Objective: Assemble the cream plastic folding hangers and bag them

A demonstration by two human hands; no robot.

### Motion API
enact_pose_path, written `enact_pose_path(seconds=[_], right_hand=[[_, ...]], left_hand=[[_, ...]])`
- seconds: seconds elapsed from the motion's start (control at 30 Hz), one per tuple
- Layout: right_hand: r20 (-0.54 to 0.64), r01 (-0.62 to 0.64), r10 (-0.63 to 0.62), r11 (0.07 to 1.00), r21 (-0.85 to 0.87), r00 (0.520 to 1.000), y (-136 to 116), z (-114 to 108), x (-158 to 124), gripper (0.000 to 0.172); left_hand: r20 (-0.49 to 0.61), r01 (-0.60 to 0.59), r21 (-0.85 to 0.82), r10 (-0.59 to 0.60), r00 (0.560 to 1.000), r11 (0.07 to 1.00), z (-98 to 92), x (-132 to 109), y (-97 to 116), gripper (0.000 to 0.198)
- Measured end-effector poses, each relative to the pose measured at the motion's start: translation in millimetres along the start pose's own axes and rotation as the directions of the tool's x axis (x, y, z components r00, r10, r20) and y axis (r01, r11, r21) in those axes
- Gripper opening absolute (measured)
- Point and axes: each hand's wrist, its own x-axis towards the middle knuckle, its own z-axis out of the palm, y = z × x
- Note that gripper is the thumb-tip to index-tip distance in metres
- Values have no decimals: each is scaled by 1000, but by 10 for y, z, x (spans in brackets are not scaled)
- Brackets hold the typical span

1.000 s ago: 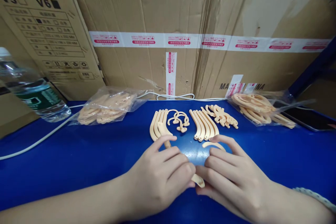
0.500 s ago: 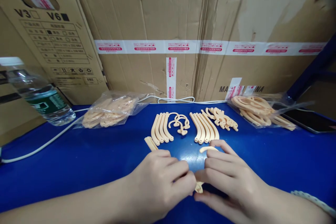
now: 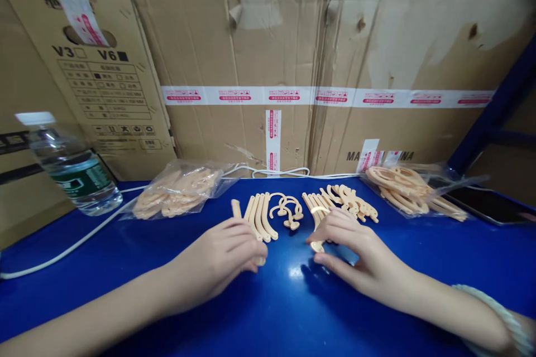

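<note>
My left hand [image 3: 224,251] is closed around a long beige plastic strip [image 3: 236,210]; one end sticks up past the fingers and the other shows below them. My right hand [image 3: 352,240] pinches a small curved beige hook piece [image 3: 317,247] between thumb and fingers, its thin arc showing above the fingertips. Just beyond the left hand stands a row of curved beige strips [image 3: 263,217]. Several thin hook pieces [image 3: 288,209] lie in the middle. A second row of strips [image 3: 310,201] is partly hidden by my right hand, with shorter curved parts [image 3: 352,201] behind it.
Clear bags of beige parts lie at the left [image 3: 180,192] and right [image 3: 402,189]. A water bottle [image 3: 79,173] stands far left, and a dark phone-like device [image 3: 494,203] lies far right. A white cable [image 3: 84,240] crosses the blue table [image 3: 285,312]. Cardboard boxes [image 3: 251,44] wall the back.
My hands, close together before, have moved apart and farther forward, left hand with the strip and right hand with the hook piece. The view has tilted upward slightly.
</note>
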Motion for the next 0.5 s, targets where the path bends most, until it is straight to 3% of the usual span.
enact_pose_path(seconds=[0.13,0.3,0.4,0.5], right_hand=[[12,12,-11,996,-88,1000,157,11,111,11],[61,29,-18,983,-182,998,297,104,319,10],[94,28,-8,975,-218,996,354,193,416,8],[91,31,-11,974,-225,996,387,252,452,10]], left_hand=[[0,94,74,-95,996,993,-4,-198,-226,18],[4,154,-12,-153,988,988,49,-254,-364,26],[-96,199,17,-196,976,980,17,-178,-216,33],[-316,250,-3,-238,918,968,-52,-167,161,33]])
